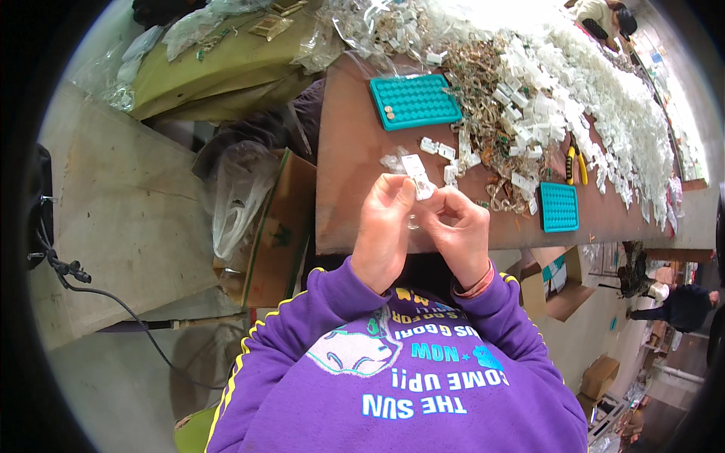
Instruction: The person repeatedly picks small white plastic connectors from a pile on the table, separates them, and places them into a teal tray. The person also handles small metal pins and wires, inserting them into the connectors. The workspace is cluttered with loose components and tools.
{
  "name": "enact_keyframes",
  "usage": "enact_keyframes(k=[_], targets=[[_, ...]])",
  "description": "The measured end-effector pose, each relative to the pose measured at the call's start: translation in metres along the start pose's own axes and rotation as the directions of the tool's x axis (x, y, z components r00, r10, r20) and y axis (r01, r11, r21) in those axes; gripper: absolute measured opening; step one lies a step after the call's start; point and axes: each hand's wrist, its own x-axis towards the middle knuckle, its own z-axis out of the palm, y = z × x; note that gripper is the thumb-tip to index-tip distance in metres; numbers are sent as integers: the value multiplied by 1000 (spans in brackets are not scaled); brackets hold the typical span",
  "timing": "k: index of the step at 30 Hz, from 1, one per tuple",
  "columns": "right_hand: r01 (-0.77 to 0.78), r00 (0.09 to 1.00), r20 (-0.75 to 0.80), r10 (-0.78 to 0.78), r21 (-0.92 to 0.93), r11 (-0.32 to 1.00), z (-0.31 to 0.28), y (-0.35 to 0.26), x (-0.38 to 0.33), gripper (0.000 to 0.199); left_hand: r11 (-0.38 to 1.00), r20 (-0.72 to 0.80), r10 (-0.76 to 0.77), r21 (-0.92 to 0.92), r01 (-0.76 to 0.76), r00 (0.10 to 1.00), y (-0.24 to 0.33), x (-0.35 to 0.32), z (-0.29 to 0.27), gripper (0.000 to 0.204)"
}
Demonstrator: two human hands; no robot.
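Note:
A small white card-like piece [413, 166] is held up over the near edge of the brown table; a tiny item on its lower part is too small to make out. My left hand [384, 226] pinches its left side between thumb and fingertips. From the right, my right hand [459, 226] closes its thumb and forefinger on the piece's lower end. A scrap of clear plastic shows just beyond the left fingertips. More small white pieces [438, 148] lie on the table just past my hands.
A teal grid tray [415, 98] with two small round items sits farther back, and a smaller teal tray [559, 207] lies right. Yellow-handled pliers [576, 164] rest beside a large heap of white pieces [563, 75]. A cardboard box [276, 234] with a plastic bag stands left.

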Motion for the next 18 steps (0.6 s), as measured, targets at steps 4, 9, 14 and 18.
enact_keyframes(k=[4, 9, 14, 18], targets=[[171, 980, 138, -144, -211, 962, -10, -4, 24, 16, 999, 5, 36, -10, -36, 999, 7, 19, -8, 14], [417, 904, 242, -353, -312, 854, -21, -6, 84, 36, 956, -131, 285, -33, -292, 950, 21, 69, -16, 12], [533, 846, 309, -434, -478, 699, 4, 15, 150, 21, 959, -211, 277, -1, -284, 937, 28, 89, -31, 11], [564, 823, 389, -413, -485, 668, 15, 31, 168, 15, 974, -216, 204, -50, -219, 955, 26, 90, -36, 12]])
